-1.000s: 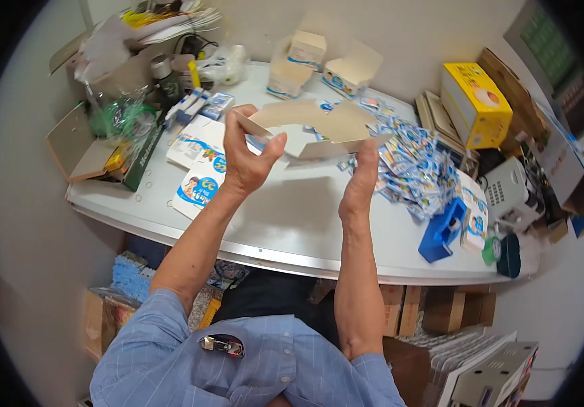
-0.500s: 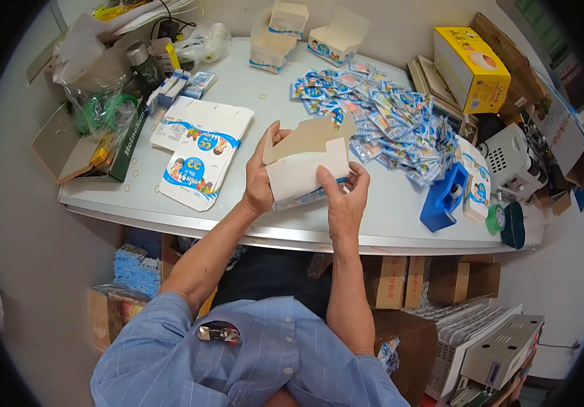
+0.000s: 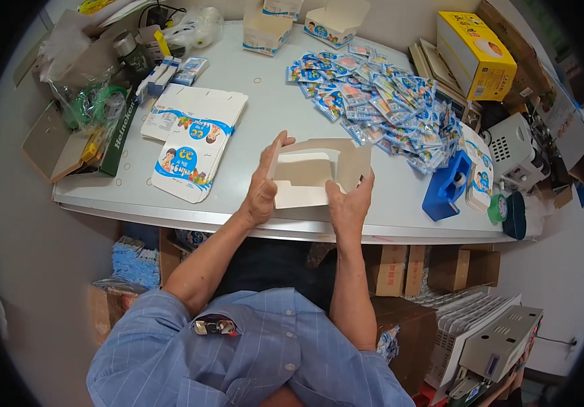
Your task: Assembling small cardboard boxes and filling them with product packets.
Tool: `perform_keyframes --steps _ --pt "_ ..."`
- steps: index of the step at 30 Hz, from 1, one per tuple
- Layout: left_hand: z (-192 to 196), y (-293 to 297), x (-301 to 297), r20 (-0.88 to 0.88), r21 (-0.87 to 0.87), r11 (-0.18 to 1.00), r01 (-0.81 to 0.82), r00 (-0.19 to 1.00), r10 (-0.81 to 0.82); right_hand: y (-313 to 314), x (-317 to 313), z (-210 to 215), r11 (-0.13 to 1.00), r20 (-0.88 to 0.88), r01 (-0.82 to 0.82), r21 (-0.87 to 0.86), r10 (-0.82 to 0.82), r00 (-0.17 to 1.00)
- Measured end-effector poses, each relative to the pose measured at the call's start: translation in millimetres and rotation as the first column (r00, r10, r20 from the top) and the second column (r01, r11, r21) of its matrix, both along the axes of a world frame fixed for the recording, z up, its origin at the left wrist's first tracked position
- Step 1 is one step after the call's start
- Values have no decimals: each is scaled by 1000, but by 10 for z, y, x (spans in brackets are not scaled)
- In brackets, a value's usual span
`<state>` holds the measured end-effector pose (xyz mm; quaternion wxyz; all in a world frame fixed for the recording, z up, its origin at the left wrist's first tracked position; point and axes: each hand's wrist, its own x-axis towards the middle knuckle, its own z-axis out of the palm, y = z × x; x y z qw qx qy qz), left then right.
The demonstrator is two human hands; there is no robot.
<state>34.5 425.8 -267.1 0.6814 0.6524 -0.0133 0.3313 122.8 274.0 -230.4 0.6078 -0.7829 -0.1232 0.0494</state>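
Between my hands is a small cardboard box [image 3: 303, 195], held over the table's near edge with its pale inside facing up. My left hand [image 3: 262, 186] grips the box's left wall, thumb towards me. On the right side, my right hand [image 3: 351, 200] closes round the near corner, its thumb on the near wall. A stack of flat printed cartons [image 3: 193, 146], white and blue, lies to the left of the box. Beyond it to the right spreads a heap of small blue and white sachets [image 3: 380, 108].
Opened boxes [image 3: 267, 34] and another box [image 3: 336, 25] stand at the back. Right are a blue tape dispenser [image 3: 446, 186], a green tape roll [image 3: 497, 208] and a yellow carton [image 3: 476, 55]. A green box [image 3: 117, 139] with plastic bags sits left. Brown cartons [image 3: 392, 270] lie under the table.
The box has tilted, so its inside now faces up and its printed side is out of sight. Both hands still hold it and have turned with it. The view has shifted slightly.
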Motion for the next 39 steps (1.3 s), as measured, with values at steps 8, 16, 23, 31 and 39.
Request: perform_keyframes --steps 8,16,23,31,39 --pt "271 139 73 -303 -290 955 57 941 -149 -73 -67 307 960 13 -204 -193 210 978" --pt "459 232 73 -484 -253 957 145 837 -255 -378 484 324 890 -209 -329 316 404 891" --pt "300 130 85 -262 -314 946 76 951 -163 -23 494 106 877 32 -369 -307 398 917" --pt "47 172 99 -131 61 998 -21 991 29 -93 488 -184 791 40 -388 473 421 906" --pt "348 295 119 -569 -31 993 112 815 -110 -136 444 268 890 -92 -427 -161 417 904"
